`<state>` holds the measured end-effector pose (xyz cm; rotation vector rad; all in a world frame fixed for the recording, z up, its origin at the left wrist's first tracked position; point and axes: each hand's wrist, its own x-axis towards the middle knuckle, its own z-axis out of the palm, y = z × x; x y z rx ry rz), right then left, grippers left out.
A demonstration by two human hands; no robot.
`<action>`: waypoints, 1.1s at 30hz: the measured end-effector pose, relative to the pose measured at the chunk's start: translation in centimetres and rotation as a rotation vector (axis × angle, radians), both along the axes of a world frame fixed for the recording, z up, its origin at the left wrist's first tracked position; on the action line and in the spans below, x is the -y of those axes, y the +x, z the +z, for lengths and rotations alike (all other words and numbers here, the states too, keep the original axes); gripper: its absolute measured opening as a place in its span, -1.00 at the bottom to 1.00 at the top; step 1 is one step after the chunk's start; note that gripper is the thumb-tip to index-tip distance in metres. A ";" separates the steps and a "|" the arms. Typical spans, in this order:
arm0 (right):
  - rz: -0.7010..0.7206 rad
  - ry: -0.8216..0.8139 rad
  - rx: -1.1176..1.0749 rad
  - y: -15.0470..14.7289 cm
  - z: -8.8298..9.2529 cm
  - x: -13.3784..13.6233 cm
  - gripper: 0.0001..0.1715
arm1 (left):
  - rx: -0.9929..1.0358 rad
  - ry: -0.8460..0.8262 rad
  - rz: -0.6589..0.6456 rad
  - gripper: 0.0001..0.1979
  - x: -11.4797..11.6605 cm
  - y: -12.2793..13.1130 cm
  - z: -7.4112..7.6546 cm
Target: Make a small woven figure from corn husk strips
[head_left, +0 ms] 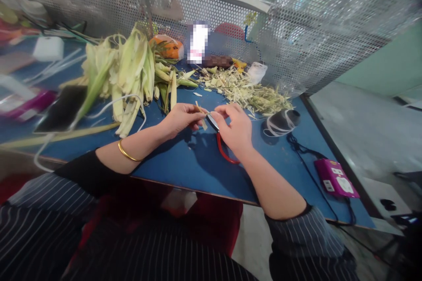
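Over the blue table, my left hand pinches a thin pale strip of corn husk between thumb and fingers. Close beside it, my right hand is closed around a red-handled tool with a dark and silver metal head, pointed at the strip. Whether the tool is scissors or pliers I cannot tell; my fingers cover part of it. Both hands nearly meet at the strip. Beyond my left hand lies a bundle of corn husks. A heap of shredded husk pieces spreads beyond my right hand.
A dark spool wound with white thread lies right of my right hand. Farther right is a purple box with black cables. A dark phone and white cable lie left. Perforated metal mesh borders the table's back; a lit, blurred-out screen stands before it.
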<state>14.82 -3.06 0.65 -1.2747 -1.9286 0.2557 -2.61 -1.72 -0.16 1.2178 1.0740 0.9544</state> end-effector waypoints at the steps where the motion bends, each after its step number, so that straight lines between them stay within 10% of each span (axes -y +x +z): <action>1: -0.010 0.024 0.002 0.1 0.0 -0.2 -0.76 | -0.025 -0.006 -0.047 -0.86 0.2 0.0 0.1; 7: 0.069 -0.161 -0.080 -0.3 -0.4 -0.4 -0.84 | -0.160 0.015 -0.234 -0.90 1.3 1.1 0.1; 18: 0.183 -0.564 -0.777 -0.7 -1.2 -0.8 -0.91 | -0.034 -0.056 -0.205 -0.79 0.9 0.8 -0.5; 33: 0.072 -0.423 -0.712 -1.2 -2.2 -0.5 -0.86 | -0.099 -0.123 -0.338 -0.83 1.4 0.6 -0.1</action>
